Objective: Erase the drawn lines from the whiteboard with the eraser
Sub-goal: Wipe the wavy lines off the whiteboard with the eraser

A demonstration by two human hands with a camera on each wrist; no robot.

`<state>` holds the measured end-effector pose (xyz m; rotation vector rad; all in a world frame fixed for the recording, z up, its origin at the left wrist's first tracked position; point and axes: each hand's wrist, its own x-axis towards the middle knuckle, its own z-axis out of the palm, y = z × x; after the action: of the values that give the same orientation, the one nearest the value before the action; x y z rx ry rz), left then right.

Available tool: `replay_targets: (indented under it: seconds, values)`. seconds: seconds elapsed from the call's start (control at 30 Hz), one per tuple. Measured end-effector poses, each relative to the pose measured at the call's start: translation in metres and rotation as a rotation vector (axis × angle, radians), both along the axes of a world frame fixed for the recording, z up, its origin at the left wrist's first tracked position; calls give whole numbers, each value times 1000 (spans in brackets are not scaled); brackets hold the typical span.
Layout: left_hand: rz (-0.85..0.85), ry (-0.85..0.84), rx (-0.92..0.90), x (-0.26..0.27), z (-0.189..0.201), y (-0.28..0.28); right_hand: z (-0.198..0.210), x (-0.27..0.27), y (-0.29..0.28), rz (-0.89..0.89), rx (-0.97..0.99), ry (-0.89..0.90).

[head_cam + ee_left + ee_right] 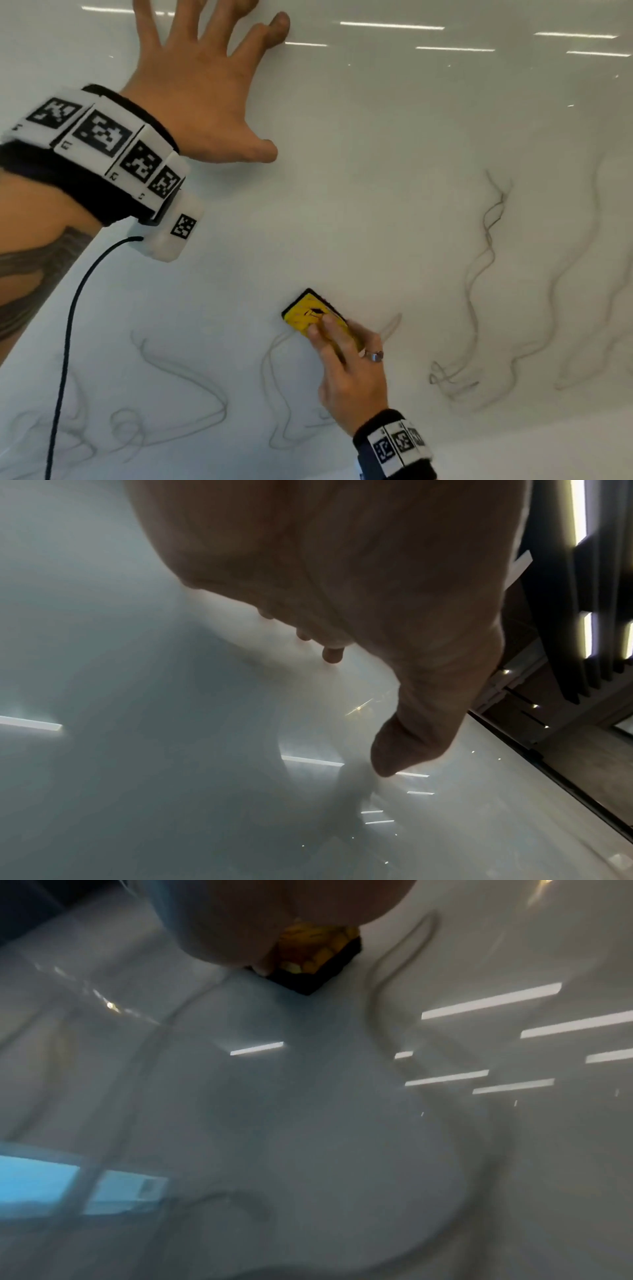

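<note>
The glossy whiteboard (pixel 376 171) fills the head view. Faint grey wavy lines (pixel 479 274) run down its right part, and more smudged lines (pixel 191 383) cross the lower left. My right hand (pixel 346 363) grips a yellow eraser (pixel 310 313) with a black felt pad and presses it flat on the board near the lower middle. In the right wrist view the eraser (pixel 318 955) peeks out under the palm. My left hand (pixel 205 85) is spread wide at the upper left, fingertips and thumb touching the board. In the left wrist view the left hand (pixel 377 615) is seen from beneath, thumb down on the board.
A black cable (pixel 68 342) hangs from the left wrist camera across the lower left of the board. The board's dark frame edge (pixel 548 777) and a wall beyond it appear in the left wrist view. Ceiling light reflections (pixel 390 25) streak the top.
</note>
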<state>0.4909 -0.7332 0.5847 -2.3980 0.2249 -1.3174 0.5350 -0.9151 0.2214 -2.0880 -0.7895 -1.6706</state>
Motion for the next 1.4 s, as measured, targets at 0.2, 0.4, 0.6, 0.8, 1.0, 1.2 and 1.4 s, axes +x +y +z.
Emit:
replay_targets:
  seconds: [0.2,0.4,0.6,0.8,1.0,1.2,1.4]
  values:
    - [-4,-38,-16,6,2,-2,76,51,-147,-236,380,2]
    - [-79,-55,-171,15,3,-17,150,68,-190,-190,657,39]
    - [-121,-116,-71,12,15,-111,121,58,-184,-67,32,-126]
    - [-115,149,76,25,25,-178,199,68,-210,-121,445,10]
    - [52,189,83,35,31,-202,123,51,-188,-2,-154,-34]
    - [119,191,88,38,31,-202,196,100,-330,-234,442,17]
    - [215,165,32,42,29,-225,160,96,-297,-149,318,-68]
